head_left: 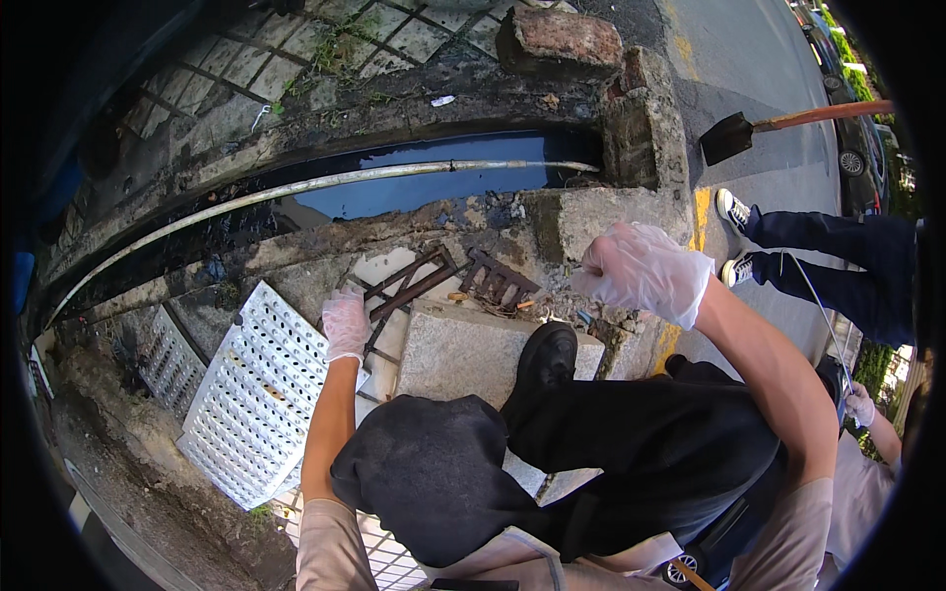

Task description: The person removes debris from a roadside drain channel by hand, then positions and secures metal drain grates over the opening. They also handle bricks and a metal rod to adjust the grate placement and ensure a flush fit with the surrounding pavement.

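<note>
My left hand point(345, 325), in a clear plastic glove, has its fingers stretched out beside a rusty metal frame point(409, 286). Whether it touches the frame I cannot tell. Just left of it lies a white perforated metal panel point(261, 394). My right hand point(631, 271), also gloved, is closed near the concrete block at the drain's right end; whatever its fingers hold, if anything, is hidden. Between my hands a broken rusty grate point(498, 279) rests by a pale stone slab point(448, 345), with my black shoe point(545, 360) at the slab's right side.
Beyond my hands runs an uncovered drain with dark water point(424, 192), crossed lengthwise by a long pale pipe point(325, 182). Bricks point(559, 41) edge its far right. A shovel point(729, 138) reaches in at right, near another person's legs point(818, 236). That person's gloved hand point(860, 405) grips a thin rod.
</note>
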Demonstrator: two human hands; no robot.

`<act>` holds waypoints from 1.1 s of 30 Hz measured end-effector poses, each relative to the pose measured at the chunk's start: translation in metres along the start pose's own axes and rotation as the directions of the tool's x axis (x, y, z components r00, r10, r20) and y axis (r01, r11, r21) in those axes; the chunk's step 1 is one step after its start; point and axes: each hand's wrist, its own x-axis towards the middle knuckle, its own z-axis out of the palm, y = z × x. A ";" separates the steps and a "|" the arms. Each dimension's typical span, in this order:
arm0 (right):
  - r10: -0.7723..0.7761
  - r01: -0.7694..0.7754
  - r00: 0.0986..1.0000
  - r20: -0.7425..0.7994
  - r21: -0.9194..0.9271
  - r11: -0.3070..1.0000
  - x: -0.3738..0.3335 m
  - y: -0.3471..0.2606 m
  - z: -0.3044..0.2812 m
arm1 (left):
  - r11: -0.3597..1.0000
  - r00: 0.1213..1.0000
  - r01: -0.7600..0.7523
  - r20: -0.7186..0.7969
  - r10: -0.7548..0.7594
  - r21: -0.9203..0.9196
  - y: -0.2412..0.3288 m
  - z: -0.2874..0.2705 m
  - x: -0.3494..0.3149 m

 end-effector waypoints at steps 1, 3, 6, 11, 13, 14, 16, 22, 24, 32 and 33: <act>-0.032 0.031 0.997 -0.064 -0.020 0.999 0.002 0.005 0.003 | 1.000 1.000 -0.014 0.029 0.013 0.019 -0.006 0.004 0.000; -0.141 0.132 0.969 -0.205 -0.059 0.990 0.001 0.013 0.009 | 0.998 0.992 -0.067 -0.110 0.067 -0.001 -0.015 0.015 0.004; -0.024 0.024 0.997 -0.074 0.000 1.000 0.006 0.010 0.017 | 0.999 0.991 -0.019 -0.134 0.023 0.026 0.000 0.016 0.003; -0.127 0.122 0.991 -0.052 -0.095 0.988 0.018 -0.021 0.026 | 0.972 0.980 0.097 -0.151 -0.131 -0.214 -0.014 0.015 -0.036; -0.139 0.139 0.990 0.009 -0.118 0.983 0.020 -0.020 0.032 | 0.842 0.842 0.161 -0.373 -0.389 -0.515 0.007 -0.001 -0.051; -0.137 0.140 0.990 0.041 -0.084 0.987 0.021 -0.024 0.033 | 0.591 0.765 0.306 -0.176 -0.619 -0.746 0.012 -0.001 -0.069; -0.186 0.191 0.979 0.083 -0.052 0.980 0.026 -0.030 0.033 | -0.044 0.493 0.496 0.324 -0.807 -0.867 0.011 0.016 -0.114; -0.393 0.388 0.920 0.012 -0.177 0.904 0.034 -0.034 0.049 | -0.715 0.257 0.136 0.722 -0.643 -0.685 -0.004 0.125 -0.248; -0.423 0.417 0.906 0.005 -0.186 0.890 0.033 -0.036 0.051 | -0.804 0.353 0.047 0.763 -0.542 -0.593 -0.001 0.137 -0.253; -0.297 0.303 0.953 0.059 -0.204 0.931 0.031 -0.028 0.043 | -0.868 0.492 -0.004 0.755 -0.434 -0.497 -0.008 0.156 -0.255; -0.308 0.308 0.951 0.039 -0.224 0.925 0.031 -0.023 0.046 | -0.869 0.498 -0.010 0.752 -0.433 -0.494 -0.010 0.156 -0.255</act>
